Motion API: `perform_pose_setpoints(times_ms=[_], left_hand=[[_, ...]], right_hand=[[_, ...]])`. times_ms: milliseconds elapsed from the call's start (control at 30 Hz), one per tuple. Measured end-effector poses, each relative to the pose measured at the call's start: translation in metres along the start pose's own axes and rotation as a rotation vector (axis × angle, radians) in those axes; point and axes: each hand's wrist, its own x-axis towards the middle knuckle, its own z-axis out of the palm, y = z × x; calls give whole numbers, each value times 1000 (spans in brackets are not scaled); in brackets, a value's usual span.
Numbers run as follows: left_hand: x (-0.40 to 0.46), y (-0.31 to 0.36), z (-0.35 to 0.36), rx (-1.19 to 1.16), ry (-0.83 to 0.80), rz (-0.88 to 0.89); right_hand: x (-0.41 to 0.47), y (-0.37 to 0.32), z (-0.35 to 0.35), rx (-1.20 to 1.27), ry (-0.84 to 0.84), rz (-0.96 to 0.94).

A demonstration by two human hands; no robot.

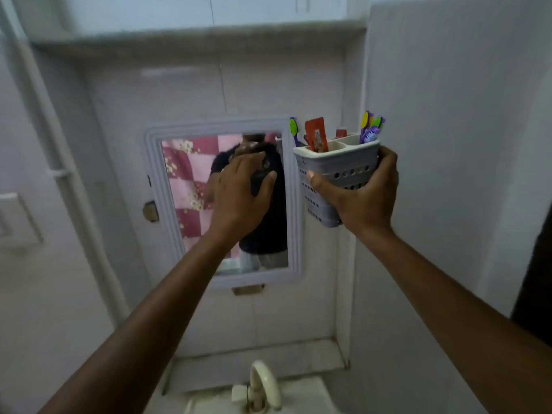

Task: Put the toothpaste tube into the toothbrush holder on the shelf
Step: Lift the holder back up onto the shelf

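- right hand (363,201) wrapped around the toothbrush holder (340,171), thumb across the front wall, fingers curled round the far right side; holder held up in the air beside the mirror (179,204), tipped a bit toward the camera
- holder: grey-lilac plastic basket, round holes in the walls, pale top rim split into several compartments
- toothpaste tube (316,135): red/orange, standing upright in the front-left compartment, crimped end up, upper half sticking out above the rim
- green and purple toothbrush (294,130) at the far left edge of the holder, head up; which slot it sits in is hidden behind the tube
- bunch of toothbrushes (372,128), yellow, green, purple, in the right-hand compartment, leaning right
- small red item (341,133) poking up at the back middle, too blurred to name, maybe a second tube
- front-right compartment looks vacant from this angle
- left hand (242,192) open, fingers spread and relaxed, holding nothing, in front of the mirror, apart from the holder
- mirror has a white ribbed frame, fixed to a white tiled wall; it reflects a person in a dark top and a pink checked cloth
- cream tap (264,383) and white basin (313,395) at bottom centre, well below both hands
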Motion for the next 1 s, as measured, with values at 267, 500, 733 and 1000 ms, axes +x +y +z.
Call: perform_pose_setpoints(times_ms=[267, 500, 733, 1000], left_hand=[[115, 37, -48, 151, 285, 104], [198, 47, -65, 247, 348, 128], [212, 16, -44, 290, 278, 93], [216, 15, -43, 294, 327, 98]], right_hand=[[109, -86, 0, 68, 74, -84], [166, -141, 3, 80, 102, -113], [211, -171, 16, 55, 157, -146], [256, -190, 61, 37, 243, -145]])
